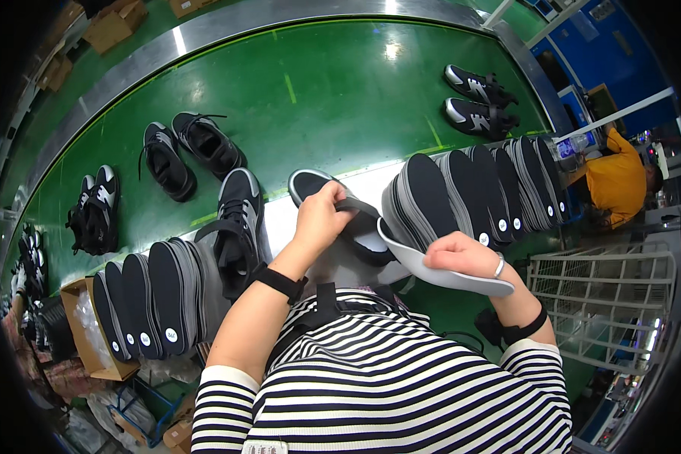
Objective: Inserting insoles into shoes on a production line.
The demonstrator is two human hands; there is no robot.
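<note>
Gripping the collar of a black sneaker with curled fingers, the left hand holds the shoe on its side at the near edge of the green conveyor belt, sole facing away from the person. The right hand is closed around a pale grey insole, which bends in a shallow curve just below and to the right of that sneaker, its tip close to the shoe's opening. Directly right of the sneaker, a row of dark insoles stands on edge, fanned like files. Left of the sneaker sits another black shoe, laces facing the camera, and beyond it a second row of upright insoles. Farther out on the belt from the sneaker lie three more pairs: one up and left, one far left, one up and right. A person in an orange shirt sits well to the sneaker's right.
</note>
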